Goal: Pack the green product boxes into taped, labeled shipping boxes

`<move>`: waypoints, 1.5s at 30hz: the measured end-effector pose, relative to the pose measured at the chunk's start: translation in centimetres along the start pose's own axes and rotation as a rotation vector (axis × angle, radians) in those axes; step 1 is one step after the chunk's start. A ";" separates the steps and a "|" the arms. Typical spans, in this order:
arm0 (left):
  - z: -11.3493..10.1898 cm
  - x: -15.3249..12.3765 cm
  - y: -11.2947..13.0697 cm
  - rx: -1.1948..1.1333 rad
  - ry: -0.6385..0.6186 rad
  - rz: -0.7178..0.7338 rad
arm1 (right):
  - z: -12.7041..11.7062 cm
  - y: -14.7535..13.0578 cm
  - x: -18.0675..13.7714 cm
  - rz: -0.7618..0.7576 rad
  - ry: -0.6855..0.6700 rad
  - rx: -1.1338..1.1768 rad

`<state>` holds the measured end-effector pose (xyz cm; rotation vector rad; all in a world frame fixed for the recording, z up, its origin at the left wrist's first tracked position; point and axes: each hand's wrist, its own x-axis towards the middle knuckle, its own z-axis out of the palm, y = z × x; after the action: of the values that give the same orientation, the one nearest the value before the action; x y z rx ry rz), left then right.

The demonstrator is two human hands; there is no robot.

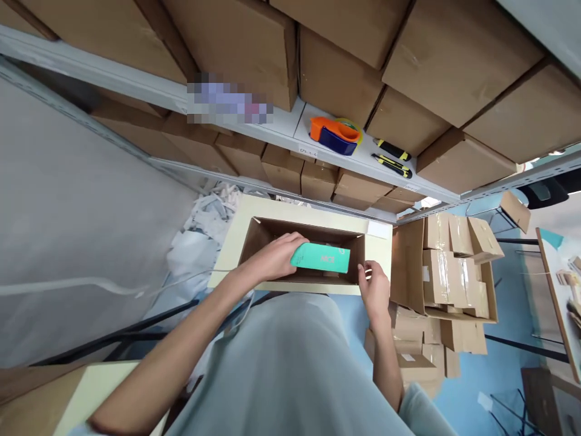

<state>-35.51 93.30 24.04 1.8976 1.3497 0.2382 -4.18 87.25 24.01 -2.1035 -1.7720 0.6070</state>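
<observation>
A slim green box with pale lettering is gripped at its left end by my left hand. It is held over the opening of a brown cardboard carton, which stands on a pale yellow table. What lies deeper in the carton is mostly hidden by the green box and my hand. My right hand is at the carton's right end, fingers curled near its upper edge. Whether those fingers pinch the edge or only rest against it, I cannot make out.
Above the table, a metal shelf carries cardboard boxes, an orange and blue tape dispenser and two utility knives. A large carton of taped boxes stands at right. White crumpled material lies left of the table. A white card sits at the table's back right.
</observation>
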 end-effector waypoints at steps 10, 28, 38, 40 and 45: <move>7.0 9.2 -2.6 0.212 -0.260 -0.127 | 0.6 0.3 0.5 -0.090 -0.028 -0.036; 3.2 -1.8 0.2 0.119 0.164 -0.105 | 0.3 1.2 0.4 -0.045 -0.040 0.125; 3.0 -7.6 -0.7 0.144 0.846 -0.875 | -1.9 2.0 4.3 -0.169 -0.199 0.002; 3.2 -7.4 -0.9 0.105 0.859 -0.877 | -1.9 2.0 4.7 -0.188 -0.203 -0.034; 3.7 -8.3 -0.5 0.032 0.905 -0.757 | -1.7 2.1 3.7 -0.222 -0.100 -0.063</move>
<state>-37.31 84.36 23.46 1.1595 2.5582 0.7286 -1.01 90.56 23.95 -1.9093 -2.0695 0.6114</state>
